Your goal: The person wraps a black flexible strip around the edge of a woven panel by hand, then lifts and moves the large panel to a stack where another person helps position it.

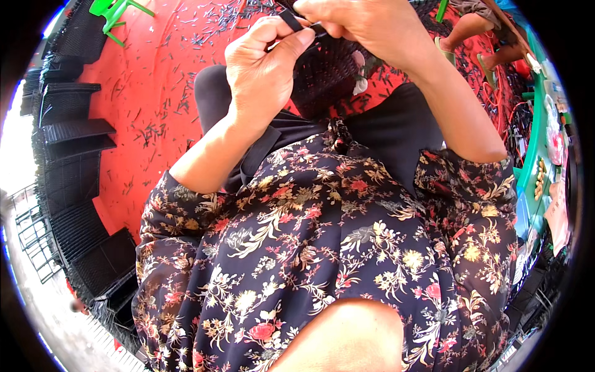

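- Nearest, we see the black floral-print fabric shirt (310, 248) and, beyond it, the plain dark trousers (412, 118), knees spread.
- Work position: between the knees we locate the dark, openwork woven piece (319, 77), its top partly hidden by the hands.
- Left hand (263, 68): we note a pinch of thumb and fingers on the flat black strip (290, 20), above the piece.
- Right hand (372, 28): fingers curl in beside the left thumb; the upper edge crops them, so we cannot tell what they grasp.
- Progress: we judge the lower body formed and work at the top under way, the strip not fully set; we cannot tell how much remains.
- Beyond, we find the red sheet-like floor covering (136, 93) littered with black offcuts.
- At left, we list black mesh-textured panels (71, 173) standing in a row; farther off, a green plastic chair (118, 15).
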{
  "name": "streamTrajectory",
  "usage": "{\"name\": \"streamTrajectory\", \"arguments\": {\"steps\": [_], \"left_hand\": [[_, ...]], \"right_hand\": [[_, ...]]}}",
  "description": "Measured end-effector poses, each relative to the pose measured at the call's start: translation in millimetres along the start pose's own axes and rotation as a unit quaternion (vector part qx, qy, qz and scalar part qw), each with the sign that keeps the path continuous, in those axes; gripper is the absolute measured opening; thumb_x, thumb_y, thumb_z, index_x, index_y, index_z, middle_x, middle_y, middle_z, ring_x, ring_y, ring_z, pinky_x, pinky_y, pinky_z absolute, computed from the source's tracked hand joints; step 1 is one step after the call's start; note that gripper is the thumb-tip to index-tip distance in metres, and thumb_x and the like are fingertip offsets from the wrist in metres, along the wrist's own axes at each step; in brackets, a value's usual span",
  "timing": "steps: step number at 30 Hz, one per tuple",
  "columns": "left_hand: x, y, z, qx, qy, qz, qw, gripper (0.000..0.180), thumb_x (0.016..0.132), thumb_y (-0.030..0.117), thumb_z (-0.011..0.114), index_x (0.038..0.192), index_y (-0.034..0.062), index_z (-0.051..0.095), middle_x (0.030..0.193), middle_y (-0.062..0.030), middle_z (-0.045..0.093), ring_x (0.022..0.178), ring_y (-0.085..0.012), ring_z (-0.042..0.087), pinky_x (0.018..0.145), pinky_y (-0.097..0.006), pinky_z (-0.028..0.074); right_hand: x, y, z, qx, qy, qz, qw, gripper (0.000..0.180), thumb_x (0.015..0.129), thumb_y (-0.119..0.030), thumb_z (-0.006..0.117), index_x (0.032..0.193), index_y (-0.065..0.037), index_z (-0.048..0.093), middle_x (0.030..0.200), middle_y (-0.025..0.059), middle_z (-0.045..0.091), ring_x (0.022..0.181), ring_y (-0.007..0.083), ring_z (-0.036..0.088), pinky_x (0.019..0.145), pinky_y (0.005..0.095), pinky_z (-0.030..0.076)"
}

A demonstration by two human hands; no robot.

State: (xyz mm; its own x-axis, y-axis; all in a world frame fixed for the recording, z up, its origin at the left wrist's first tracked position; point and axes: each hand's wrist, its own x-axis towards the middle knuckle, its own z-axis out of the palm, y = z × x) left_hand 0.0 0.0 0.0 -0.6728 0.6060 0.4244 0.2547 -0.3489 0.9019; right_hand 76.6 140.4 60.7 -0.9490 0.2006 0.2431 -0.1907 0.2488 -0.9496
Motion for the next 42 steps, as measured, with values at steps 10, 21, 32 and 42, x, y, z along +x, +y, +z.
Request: {"name": "streamTrajectory", "arguments": {"steps": [10,21,32,42], "left_hand": [[-2.4,6.1,-9.3,0.167,-0.055,0.146,0.974,0.008,0.073,-0.002,0.067,0.071,-0.0022,0.059,0.088,-0.0091,0.062,0.067,-0.0146,0.058,0.062,-0.024,0.046],[4.1,31.9,-4.4,0.253,-0.074,0.203,0.943,0.012,0.065,-0.005,0.068,0.075,-0.0006,0.062,0.089,-0.0108,0.060,0.075,-0.0212,0.061,0.066,-0.028,0.048],[4.5,33.0,16.1,0.297,-0.030,0.148,0.943,0.008,0.073,-0.004,0.062,0.081,-0.0032,0.062,0.090,-0.0115,0.060,0.077,-0.0211,0.059,0.069,-0.029,0.047],[-11.8,32.1,20.0,0.234,-0.084,0.120,0.961,0.010,0.085,-0.001,0.058,0.077,-0.0074,0.060,0.102,-0.0106,0.061,0.087,-0.0147,0.058,0.079,-0.025,0.045]], "right_hand": [[-47.3,17.7,-27.3,0.080,0.158,0.109,0.978,0.009,0.083,-0.007,0.060,0.088,0.000,0.058,0.070,0.0028,0.055,0.055,0.0085,0.050,0.047,0.0196,0.039],[-38.5,-6.7,18.0,-0.118,0.070,-0.091,0.986,0.018,0.071,-0.006,0.071,0.088,-0.004,0.062,0.072,0.0070,0.056,0.065,0.0182,0.056,0.060,0.0284,0.045],[-32.5,-7.6,23.7,-0.113,0.179,-0.140,0.967,0.013,0.072,-0.013,0.065,0.078,-0.002,0.061,0.072,0.0143,0.058,0.070,0.0326,0.059,0.061,0.0388,0.046],[-196.8,-37.1,-88.9,-0.250,0.282,0.213,0.902,0.034,0.082,-0.016,0.063,0.112,-0.002,0.056,0.088,0.0046,0.061,0.068,0.0065,0.054,0.059,0.0225,0.045]]}}
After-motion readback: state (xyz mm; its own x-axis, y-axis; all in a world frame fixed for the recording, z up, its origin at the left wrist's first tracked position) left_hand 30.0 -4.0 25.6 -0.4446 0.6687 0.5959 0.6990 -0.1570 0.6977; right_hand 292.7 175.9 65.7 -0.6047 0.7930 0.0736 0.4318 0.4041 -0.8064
